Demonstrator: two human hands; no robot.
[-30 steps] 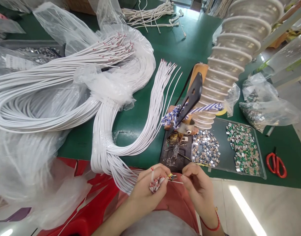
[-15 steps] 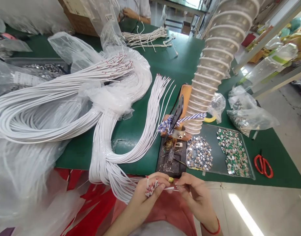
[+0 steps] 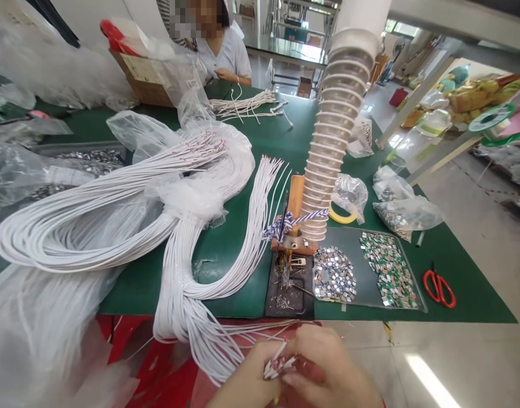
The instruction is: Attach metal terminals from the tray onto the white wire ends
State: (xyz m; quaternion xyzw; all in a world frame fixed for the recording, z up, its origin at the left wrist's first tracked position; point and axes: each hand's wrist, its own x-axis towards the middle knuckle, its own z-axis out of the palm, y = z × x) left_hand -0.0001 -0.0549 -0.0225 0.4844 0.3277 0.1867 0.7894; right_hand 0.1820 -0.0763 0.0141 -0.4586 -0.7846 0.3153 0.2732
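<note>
Workbench with a green top (image 3: 468, 283) spreads ahead of our hands, above a glossy pale floor (image 3: 379, 362). Our left hand (image 3: 250, 377) grips one bunch of red-tipped white cables (image 3: 275, 369); our right hand (image 3: 328, 365) curls against it, and we cannot tell what it pinches. Beyond our hands we count one ribbed hose (image 3: 330, 130) and one co-worker (image 3: 226, 56); ahead and right, two heaps of small metal connectors (image 3: 335, 275), one pair of red-handled scissors (image 3: 439, 290).
</note>
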